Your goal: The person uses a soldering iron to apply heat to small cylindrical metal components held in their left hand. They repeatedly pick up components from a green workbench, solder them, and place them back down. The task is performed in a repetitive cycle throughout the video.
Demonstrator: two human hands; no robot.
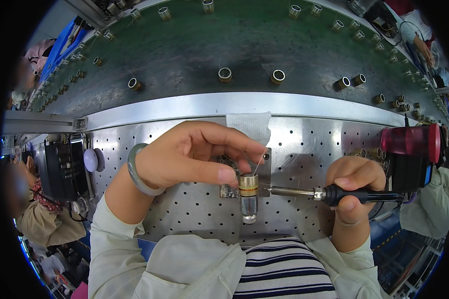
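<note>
Gripping a soldering iron (334, 193), the right hand (353, 187) has its fingers curled tight around the black handle, tip touching a brass ring (248, 184) on a clear post. Left-hand (187, 155) fingers pinch thin wire (258, 163) above that ring. Beyond lies perforated metal surface (304, 144).

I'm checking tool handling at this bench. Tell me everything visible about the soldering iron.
The soldering iron lies roughly level, pointing to the person's left. It has a black grip, a silvery metal shaft and a fine tip that meets the brass ring on the small fixture. The right hand wraps the grip, thumb on top. A dark cord leads off to the right from the handle's end.
</note>
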